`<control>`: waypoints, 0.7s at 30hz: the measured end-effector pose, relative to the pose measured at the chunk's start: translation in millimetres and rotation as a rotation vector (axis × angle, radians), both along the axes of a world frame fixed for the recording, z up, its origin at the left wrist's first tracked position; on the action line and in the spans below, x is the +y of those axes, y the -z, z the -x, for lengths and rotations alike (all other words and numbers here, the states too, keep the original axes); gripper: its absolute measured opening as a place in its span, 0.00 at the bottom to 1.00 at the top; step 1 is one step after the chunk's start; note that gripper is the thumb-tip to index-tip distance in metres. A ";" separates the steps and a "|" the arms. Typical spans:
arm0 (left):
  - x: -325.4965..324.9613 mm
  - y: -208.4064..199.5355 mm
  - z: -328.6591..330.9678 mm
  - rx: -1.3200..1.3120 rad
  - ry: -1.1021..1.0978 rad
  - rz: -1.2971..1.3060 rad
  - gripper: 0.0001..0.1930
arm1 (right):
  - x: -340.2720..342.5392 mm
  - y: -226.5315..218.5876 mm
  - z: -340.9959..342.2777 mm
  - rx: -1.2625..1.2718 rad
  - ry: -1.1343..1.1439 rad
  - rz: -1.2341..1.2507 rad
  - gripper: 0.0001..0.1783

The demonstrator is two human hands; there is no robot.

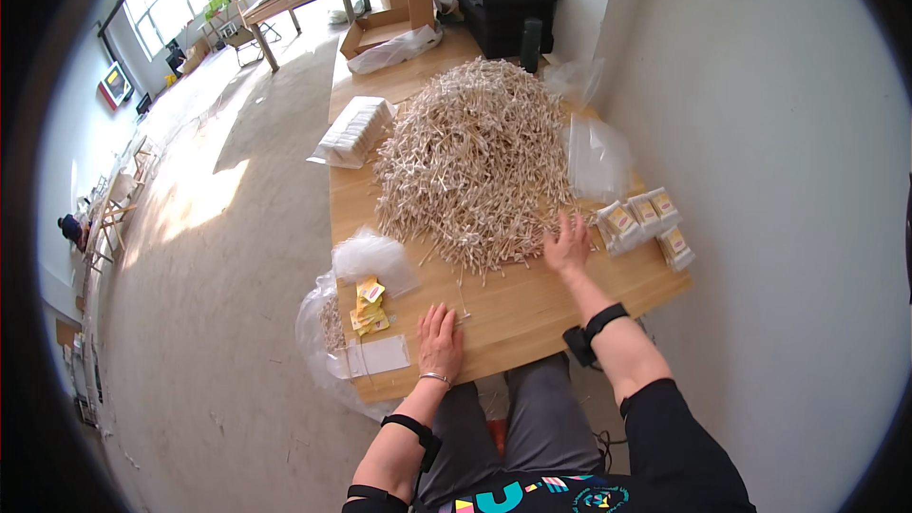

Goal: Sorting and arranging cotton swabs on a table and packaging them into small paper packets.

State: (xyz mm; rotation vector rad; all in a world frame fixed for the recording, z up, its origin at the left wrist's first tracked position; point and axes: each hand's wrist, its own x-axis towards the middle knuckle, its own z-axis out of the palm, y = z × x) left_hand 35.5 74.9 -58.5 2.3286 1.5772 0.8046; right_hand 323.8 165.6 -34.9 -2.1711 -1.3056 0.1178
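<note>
A large heap of cotton swabs (475, 152) covers the middle of the wooden table. My right hand (568, 249) reaches to the heap's near right edge, fingers stretched out and touching the swabs there; nothing shows gripped in it. My left hand (440, 342) lies flat near the table's front edge with its fingers extended, a few stray swabs (464, 314) beside its fingertips. Left of that hand are small yellow printed packets or labels (369, 306), a white card (378, 356) and a stack of clear plastic bags (373, 259).
Filled packs with yellow labels (641, 217) sit at the table's right edge. More clear bags (598, 160) lie behind them. A wrapped white stack (355, 132) is at the left edge. Farther back stand an open carton (391, 27), a dark bottle (530, 45) and a black crate (503, 11). A wall rises on the right.
</note>
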 end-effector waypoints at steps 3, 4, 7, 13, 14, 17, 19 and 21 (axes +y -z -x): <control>-2.4 -3.0 -1.3 0.037 -0.039 -0.012 0.19 | 18.3 -3.0 -31.6 0.098 0.058 0.226 0.37; -2.7 -2.3 -0.7 0.069 -0.060 -0.011 0.18 | 23.2 -6.5 -32.0 0.124 0.037 0.308 0.38; -0.7 -1.2 -0.2 0.053 -0.054 -0.030 0.18 | 29.0 -7.5 -10.2 0.001 -0.054 0.373 0.34; -2.7 -4.4 -0.2 0.076 -0.071 -0.034 0.17 | 4.9 31.9 79.1 0.014 -0.244 0.098 0.35; -2.5 -3.8 -1.2 0.077 -0.075 -0.029 0.17 | -1.2 36.0 91.8 0.049 -0.288 -0.021 0.35; -1.3 -4.0 -0.6 0.002 -0.066 -0.065 0.15 | -23.7 35.6 127.1 0.144 -0.389 -0.181 0.35; -3.6 -3.0 2.1 -0.080 -0.062 -0.066 0.13 | -42.4 28.4 142.7 0.206 -0.451 -0.217 0.35; -3.8 -3.7 0.8 -0.110 -0.065 -0.059 0.12 | -61.2 25.7 146.0 0.135 -0.626 -0.284 0.35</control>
